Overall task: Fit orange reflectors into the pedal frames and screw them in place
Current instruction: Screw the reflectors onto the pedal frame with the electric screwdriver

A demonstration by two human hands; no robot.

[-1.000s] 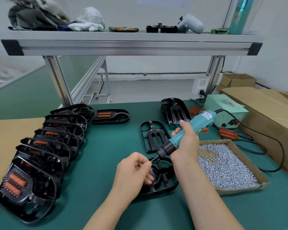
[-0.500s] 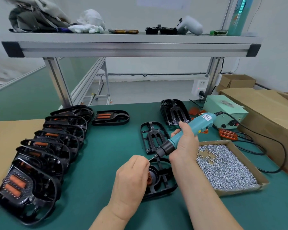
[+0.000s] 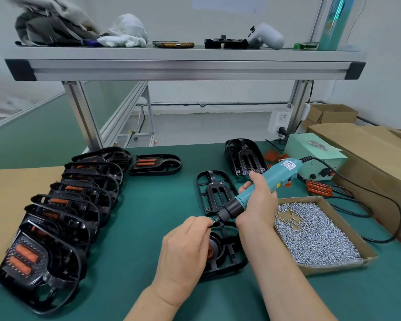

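— What changed?
— My left hand (image 3: 185, 249) slid up; its fingers now pinch at the driver (image 3: 259, 188) tip, a screw I can't see.
— Right hand (image 3: 258, 205)?
— Wrapped tight round the driver.
— The frame (image 3: 227, 253)?
— Near the table's (image 3: 148, 216) front edge, reflector (image 3: 209, 250) seated. I'd judge driving comes next.

A factory work bench: green table mat (image 3: 148, 218), silver metal shelf frame (image 3: 185, 68), row of black plastic pedal frames (image 3: 79, 195), cardboard box of tiny silver screws (image 3: 315, 232), blue-green electric screwdriver (image 3: 264, 181).
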